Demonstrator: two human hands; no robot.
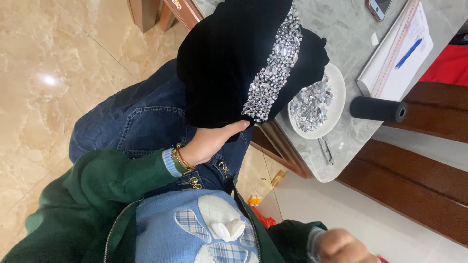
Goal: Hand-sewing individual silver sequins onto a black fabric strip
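A piece of black velvet cloth (224, 58) with a band of clear rhinestones (275, 63) sewn across it hangs over my lap and the table edge. My left hand (212, 141) grips its lower edge, thumb on top and fingers hidden under the cloth. My right hand (343, 246) is at the bottom edge of the view, closed in a fist, pulled back from the cloth; whether it holds anything cannot be seen. A white plate (336, 87) heaped with loose rhinestones (312, 104) stands on the grey marble table (351, 131) just right of the cloth.
A black thread spool (378, 108) lies by the plate. A metal tool (325, 150) rests near the table's edge. A notebook with a blue pen (407, 53), a ruler and a phone (378, 7) are farther back. Dark wooden furniture (414, 185) stands beyond the table; tiled floor (58, 73) lies to my left.
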